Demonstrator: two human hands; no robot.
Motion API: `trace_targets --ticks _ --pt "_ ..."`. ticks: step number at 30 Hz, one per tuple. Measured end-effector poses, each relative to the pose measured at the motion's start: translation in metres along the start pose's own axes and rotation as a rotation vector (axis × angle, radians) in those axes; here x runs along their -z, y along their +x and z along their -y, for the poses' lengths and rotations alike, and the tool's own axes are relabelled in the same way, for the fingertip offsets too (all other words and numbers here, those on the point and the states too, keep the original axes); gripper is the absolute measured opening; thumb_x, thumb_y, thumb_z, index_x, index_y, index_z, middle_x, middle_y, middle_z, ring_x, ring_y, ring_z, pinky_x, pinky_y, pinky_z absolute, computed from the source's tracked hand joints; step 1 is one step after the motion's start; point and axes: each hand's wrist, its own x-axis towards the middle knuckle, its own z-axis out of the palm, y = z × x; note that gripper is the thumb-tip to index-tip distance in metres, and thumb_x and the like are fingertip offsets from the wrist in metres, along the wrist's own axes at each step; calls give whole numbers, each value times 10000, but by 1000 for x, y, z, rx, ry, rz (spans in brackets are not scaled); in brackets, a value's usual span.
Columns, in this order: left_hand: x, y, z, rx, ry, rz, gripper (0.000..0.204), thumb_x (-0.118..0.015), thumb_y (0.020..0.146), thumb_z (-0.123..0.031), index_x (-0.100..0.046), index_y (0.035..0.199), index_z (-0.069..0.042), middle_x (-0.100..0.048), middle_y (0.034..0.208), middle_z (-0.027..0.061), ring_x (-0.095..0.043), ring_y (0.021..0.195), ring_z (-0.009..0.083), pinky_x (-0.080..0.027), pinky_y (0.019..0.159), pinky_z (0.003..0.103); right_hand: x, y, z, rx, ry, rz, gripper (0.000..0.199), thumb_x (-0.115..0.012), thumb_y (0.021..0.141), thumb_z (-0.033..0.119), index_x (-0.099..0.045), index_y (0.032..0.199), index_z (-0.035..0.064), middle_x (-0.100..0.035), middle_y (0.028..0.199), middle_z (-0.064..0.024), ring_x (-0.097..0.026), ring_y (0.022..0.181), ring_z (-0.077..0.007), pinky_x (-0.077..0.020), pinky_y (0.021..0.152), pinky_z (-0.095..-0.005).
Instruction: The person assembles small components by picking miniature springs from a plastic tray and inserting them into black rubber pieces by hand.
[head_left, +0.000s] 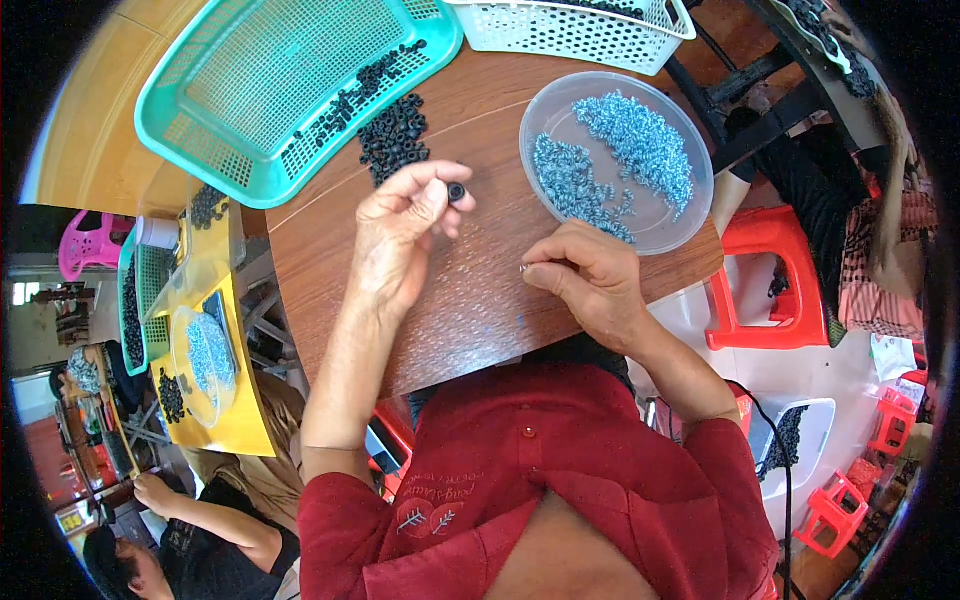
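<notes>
A: Nearest the camera, a person in a red shirt (560, 470) leans over a brown wooden surface (480, 300). What is each hand doing?

B: The right hand (590, 280) rests on the surface, thumb and forefinger pressed together on a tiny pale piece (523, 268), too small to identify. The left hand (400, 235) is raised just beyond, its grip pinching a small black ring (456, 191) at the fingertips.

A: So which step is this?

B: It looks like joining: one part in each hand, apart for now. The next move likely calls for bringing both tips together and lining the piece up with the ring's hole.

A: And farther out?

B: A loose pile of black rings (394, 138) lies beyond the left hand, spilling from a teal basket (250, 90). A clear round dish (690, 190) of blue-grey pieces (610, 160) sits beyond the right, with a white basket (570, 30) behind.
</notes>
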Motion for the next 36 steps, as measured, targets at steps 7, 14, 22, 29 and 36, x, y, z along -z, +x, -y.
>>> trace_targets --ticks 7,14,22,29,36 --pt "-4 -26 28 182 -426 41 240 -580 898 -146 -579 1047 42 -645 860 135 -578 677 136 -480 625 267 -5 4 17 -14 3 -49 95 -689 744 -1 -652 831 -3 -589 735 -43 -528 674 -125 -405 602 -244" --pt "-12 -38 28 175 -419 -27 223 -568 903 -128 -576 1058 32 -652 902 154 -573 685 143 -480 644 271 -9 5 24 -6 -15 -103 92 -680 722 25 -633 800 20 -584 705 -82 -555 659 -226 -425 595 -318" --pt "-14 -46 37 172 -547 10 219 -571 896 -103 -573 1077 21 -643 923 156 -575 733 150 -480 678 289 -12 4 19 65 -53 -112 98 -690 747 8 -660 840 10 -578 717 -34 -510 647 -121 -395 575 -244" --pt "-14 -47 39 182 -523 4 244 -599 846 -16 -571 1084 29 -630 990 182 -591 799 183 -486 703 298 -11 5 18 119 -82 -123 100 -689 734 5 -657 829 14 -586 717 -49 -524 645 -146 -402 577 -262" --pt "-18 -48 37 150 -502 -8 228 -600 837 3 -575 1062 32 -630 991 188 -595 812 188 -502 719 303 -12 6 15 128 -75 -134 93 -687 736 5 -655 823 15 -596 725 -53 -532 646 -157 -404 579 -269"
